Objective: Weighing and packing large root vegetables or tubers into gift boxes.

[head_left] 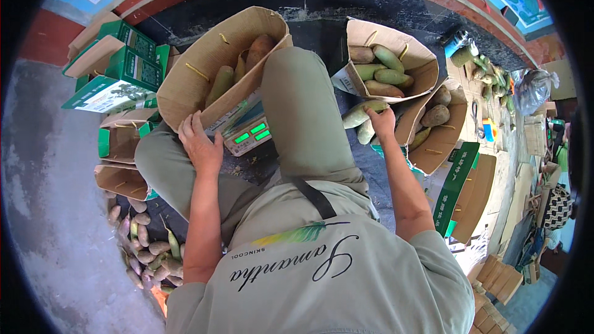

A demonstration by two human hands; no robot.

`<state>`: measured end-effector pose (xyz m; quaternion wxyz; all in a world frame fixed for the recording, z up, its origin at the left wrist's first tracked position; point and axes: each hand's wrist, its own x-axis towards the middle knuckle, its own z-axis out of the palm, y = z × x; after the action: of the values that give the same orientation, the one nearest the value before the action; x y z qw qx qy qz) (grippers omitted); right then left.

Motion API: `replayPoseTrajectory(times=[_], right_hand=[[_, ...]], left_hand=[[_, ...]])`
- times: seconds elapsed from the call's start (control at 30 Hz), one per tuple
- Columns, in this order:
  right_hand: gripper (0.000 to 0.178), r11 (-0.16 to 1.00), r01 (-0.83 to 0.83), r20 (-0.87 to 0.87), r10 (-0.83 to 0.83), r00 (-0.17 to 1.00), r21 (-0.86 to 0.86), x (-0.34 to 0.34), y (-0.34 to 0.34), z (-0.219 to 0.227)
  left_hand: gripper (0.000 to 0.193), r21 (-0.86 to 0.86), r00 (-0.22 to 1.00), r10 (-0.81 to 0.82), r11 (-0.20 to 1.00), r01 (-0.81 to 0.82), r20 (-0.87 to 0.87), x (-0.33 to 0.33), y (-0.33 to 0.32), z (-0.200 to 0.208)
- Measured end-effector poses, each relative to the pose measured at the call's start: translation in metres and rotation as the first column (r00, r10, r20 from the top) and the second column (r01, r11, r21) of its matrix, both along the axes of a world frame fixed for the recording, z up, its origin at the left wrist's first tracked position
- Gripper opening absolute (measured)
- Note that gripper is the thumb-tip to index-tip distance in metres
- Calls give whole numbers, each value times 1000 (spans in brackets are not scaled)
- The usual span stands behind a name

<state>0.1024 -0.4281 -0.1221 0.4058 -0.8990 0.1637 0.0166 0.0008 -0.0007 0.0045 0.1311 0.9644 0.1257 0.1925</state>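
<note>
My left hand (203, 151) rests with its fingers apart against the near edge of an upright cardboard box (192, 65). Inside that box are a long green radish (221, 84) and some reddish-brown ones. The box stands on a digital scale (249, 138) with lit green displays, partly hidden by the box. On my right, a pale green radish (356, 115) is gripped by my right hand (380, 117), just below a second box (393, 37) filled with several green and brown radishes. Another pale radish (365, 131) lies beneath the one in my hand.
A third box (445, 142) with brownish radishes stands by my right forearm. Green-and-white boxes (120, 65) and smaller opened boxes (120, 142) are at the left. Loose radishes (154, 250) lie on the floor at lower left, and more (492, 80) at far right.
</note>
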Motion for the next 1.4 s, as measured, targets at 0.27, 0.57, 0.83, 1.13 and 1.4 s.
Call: replayPoseTrajectory(times=[0.27,0.57,0.83,1.13,1.4], right_hand=[[53,948,27,-12,-33,999,-317,6,-3,10],[47,941,-20,252,110,962,-339,-19,3,46],[23,974,-225,660,191,727,-33,1,61,180],[27,596,-361,569,-203,797,717,43,145,266],[27,537,-517,432,286,855,667,59,298,208]], left_hand=[[63,-30,1000,4,1000,-4,-11,0,1,0],[63,-26,1000,20,999,-20,11,-1,5,1],[63,-83,998,62,995,-61,14,-2,1,-3],[59,-171,957,216,968,-184,192,-8,9,-4],[60,-421,930,298,888,-187,215,-13,17,-12]])
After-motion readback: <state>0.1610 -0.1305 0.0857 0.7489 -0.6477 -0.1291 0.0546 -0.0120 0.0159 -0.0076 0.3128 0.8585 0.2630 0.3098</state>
